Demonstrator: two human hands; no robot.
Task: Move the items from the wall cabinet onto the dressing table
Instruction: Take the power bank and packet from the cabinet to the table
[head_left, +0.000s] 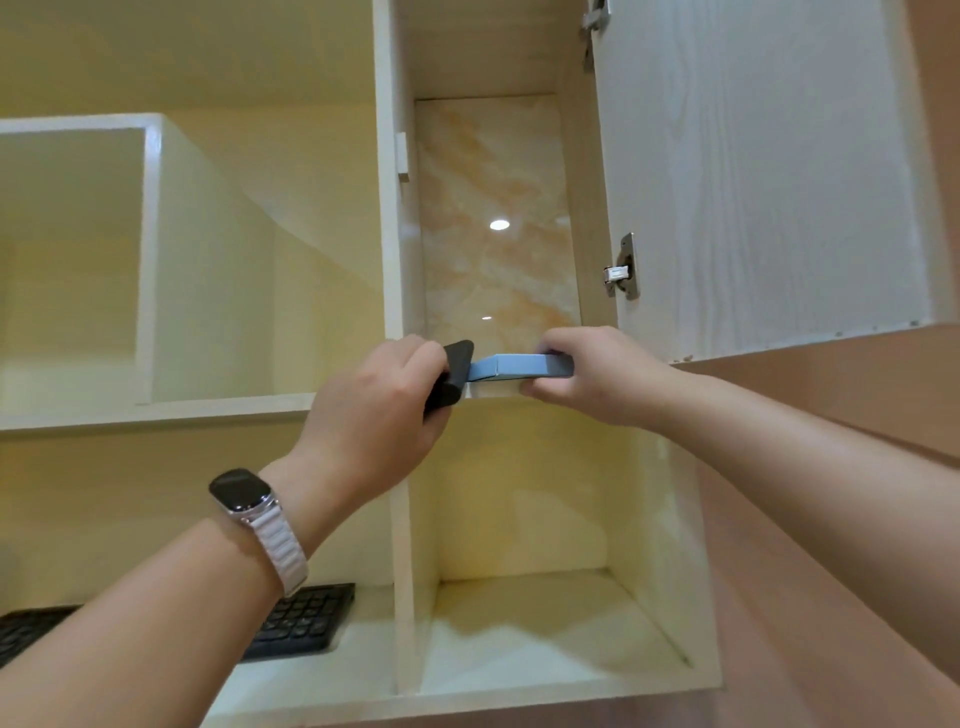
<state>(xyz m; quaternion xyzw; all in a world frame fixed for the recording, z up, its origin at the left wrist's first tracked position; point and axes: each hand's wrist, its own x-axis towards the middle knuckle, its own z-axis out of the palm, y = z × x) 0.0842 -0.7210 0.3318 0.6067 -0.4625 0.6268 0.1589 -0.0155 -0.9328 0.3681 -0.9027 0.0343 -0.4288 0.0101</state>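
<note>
I look up into the wall cabinet (395, 234), whose right compartment stands with its door (753, 171) swung open. A flat blue box (511, 367) lies at the front edge of that compartment's shelf, and my right hand (592, 379) is closed around its right end. My left hand (379, 415), with a watch on its wrist, grips a black flat object (453, 375) just left of the box, touching the box's left end. The dressing table is out of view.
A black keyboard (306, 621) lies on the lower open shelf at the left. Below the blue box is an open cubby (545, 618). A white box-shaped divider (156, 249) fills the upper left. The door's hinges (621, 267) stick out at the compartment's right side.
</note>
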